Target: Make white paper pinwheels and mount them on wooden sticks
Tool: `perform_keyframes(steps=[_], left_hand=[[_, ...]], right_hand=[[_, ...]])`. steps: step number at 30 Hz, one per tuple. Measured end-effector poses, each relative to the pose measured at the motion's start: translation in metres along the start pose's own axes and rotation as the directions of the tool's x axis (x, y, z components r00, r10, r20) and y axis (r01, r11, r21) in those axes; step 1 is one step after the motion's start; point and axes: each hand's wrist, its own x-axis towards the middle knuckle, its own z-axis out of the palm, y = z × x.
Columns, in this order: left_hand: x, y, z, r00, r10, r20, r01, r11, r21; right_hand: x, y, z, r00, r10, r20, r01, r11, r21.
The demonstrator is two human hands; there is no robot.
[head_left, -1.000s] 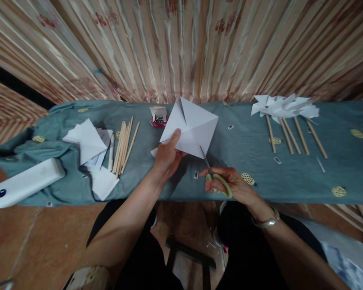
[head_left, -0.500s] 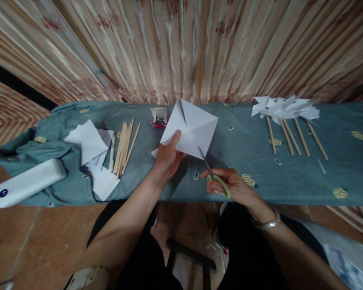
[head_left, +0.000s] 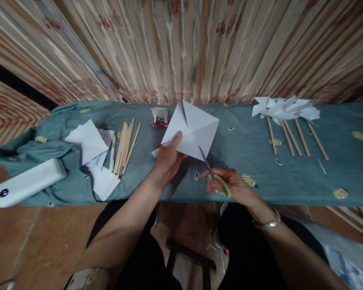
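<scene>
A white square of paper [head_left: 199, 131] is tilted above the table, with a slit running in from its top corner. My left hand [head_left: 169, 157] is closed on its lower left part, thumb on top and the other fingers beneath. Green-handled scissors [head_left: 219, 185] sit in my right hand [head_left: 232, 183], fingers through the loops. Their blade lies over the paper at its lower corner, pointing up toward the centre. Whether the second blade is under the sheet is hidden from me.
Wooden sticks [head_left: 125, 149] and loose white paper sheets [head_left: 90, 143] lie at left, beside a white device [head_left: 30, 183]. A small red box [head_left: 160, 118] of metal pieces stands behind. Several paper pinwheels [head_left: 286, 108] on sticks lie at right on the green cloth [head_left: 305, 181].
The paper and my left hand have shifted very slightly to the right. The scissors stay at the lower corner almost unmoved.
</scene>
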Motion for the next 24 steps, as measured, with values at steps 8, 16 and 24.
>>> perform_keyframes(steps=[8, 16, 24], left_hand=[[-0.0046, -0.0068, -0.0014, 1.000, -0.015, 0.023, 0.014, 1.000, 0.024], [-0.0052, -0.0057, -0.0019, 0.999, -0.016, 0.044, 0.015, 1.000, 0.017], [-0.0085, -0.0090, -0.0017, 0.997, -0.055, 0.047, 0.055, 0.998, 0.014]], right_hand=[[0.0009, 0.0026, -0.0016, 1.000, -0.015, 0.010, 0.015, 1.000, -0.025], [0.0010, 0.0045, 0.0021, 0.998, 0.031, -0.053, -0.028, 0.998, 0.055], [0.0013, 0.0016, 0.0004, 0.999, 0.007, -0.043, -0.007, 1.000, -0.007]])
